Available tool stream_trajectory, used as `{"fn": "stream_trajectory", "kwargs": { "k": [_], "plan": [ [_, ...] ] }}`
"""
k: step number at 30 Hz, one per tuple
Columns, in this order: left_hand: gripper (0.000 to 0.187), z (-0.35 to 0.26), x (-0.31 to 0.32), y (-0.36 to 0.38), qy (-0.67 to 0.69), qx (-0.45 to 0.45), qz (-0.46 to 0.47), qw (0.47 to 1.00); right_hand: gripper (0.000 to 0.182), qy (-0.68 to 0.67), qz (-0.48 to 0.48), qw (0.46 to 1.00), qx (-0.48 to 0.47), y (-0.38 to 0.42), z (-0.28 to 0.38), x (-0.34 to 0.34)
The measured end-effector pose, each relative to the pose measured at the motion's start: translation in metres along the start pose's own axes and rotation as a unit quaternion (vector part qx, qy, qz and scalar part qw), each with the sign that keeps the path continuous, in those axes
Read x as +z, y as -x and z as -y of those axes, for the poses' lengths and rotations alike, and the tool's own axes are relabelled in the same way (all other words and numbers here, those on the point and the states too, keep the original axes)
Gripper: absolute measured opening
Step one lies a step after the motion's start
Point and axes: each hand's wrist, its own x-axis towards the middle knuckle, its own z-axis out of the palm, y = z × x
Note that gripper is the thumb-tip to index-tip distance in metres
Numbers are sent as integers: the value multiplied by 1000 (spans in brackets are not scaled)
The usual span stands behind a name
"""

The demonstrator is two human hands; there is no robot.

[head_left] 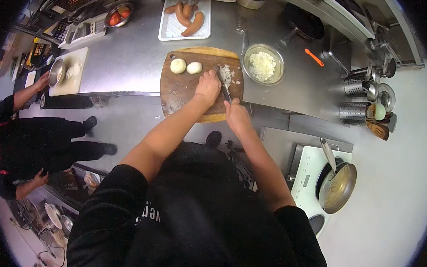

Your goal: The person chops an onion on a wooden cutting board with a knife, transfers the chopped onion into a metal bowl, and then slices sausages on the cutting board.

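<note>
On the wooden cutting board (184, 88), my right hand (237, 115) grips the handle of a knife (226, 91), its blade angled away from me. My left hand (208, 87) is closed beside the blade on the board; what lies under its fingertips is hidden. Chopped onion (228, 74) is scattered right at the blade. Two whole peeled onions, one on the left (177, 65) and one nearer my hand (194, 67), rest at the upper left of the board. A metal bowl (245, 63) of pale chopped pieces stands to the right of the board.
Sausages (194, 25) lie on a white tray (168, 32) behind the board. An orange-handled tool (314, 57) and a black pan (305, 26) are at the back right. Another pan (338, 190) sits on a cooktop at right. At left, a person's hand (42, 81) holds a bowl (57, 71).
</note>
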Motion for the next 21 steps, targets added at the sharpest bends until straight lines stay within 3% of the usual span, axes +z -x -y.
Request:
{"fn": "stream_trajectory", "kwargs": {
  "k": [21],
  "plan": [
    [23,9,-17,2,-14,50,36,998,38,-11,-32,999,-21,-47,-9,28]
  ]
}}
